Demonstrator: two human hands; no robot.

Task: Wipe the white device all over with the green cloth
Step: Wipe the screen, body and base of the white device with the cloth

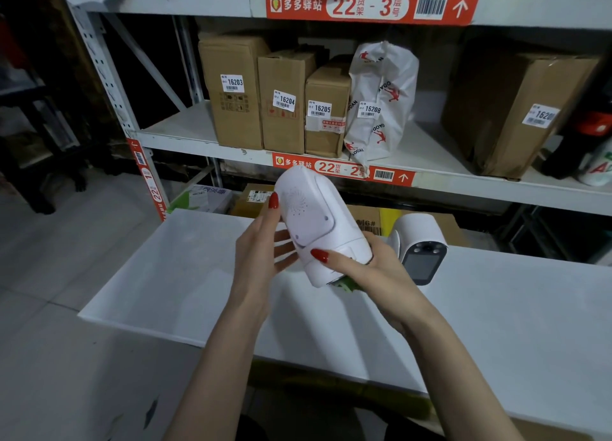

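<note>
1. White device point(314, 222): rounded, capsule-shaped, smooth plastic, with a ring of small speaker holes on a raised panel; held tilted above the white table.
2. Green cloth point(346, 284): mostly hidden, peeking out beneath the device's lower end.

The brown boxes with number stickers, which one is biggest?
The cardboard box far right, sticker starting 1620; it dwarfs boxes 16203, 16204 and 16205.

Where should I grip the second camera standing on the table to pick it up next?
Take the second camera by its rounded white upper body, coming from above and the right. Its dark lens face points toward you, so keep fingers off that; the right hand and white device crowd its left side.
</note>
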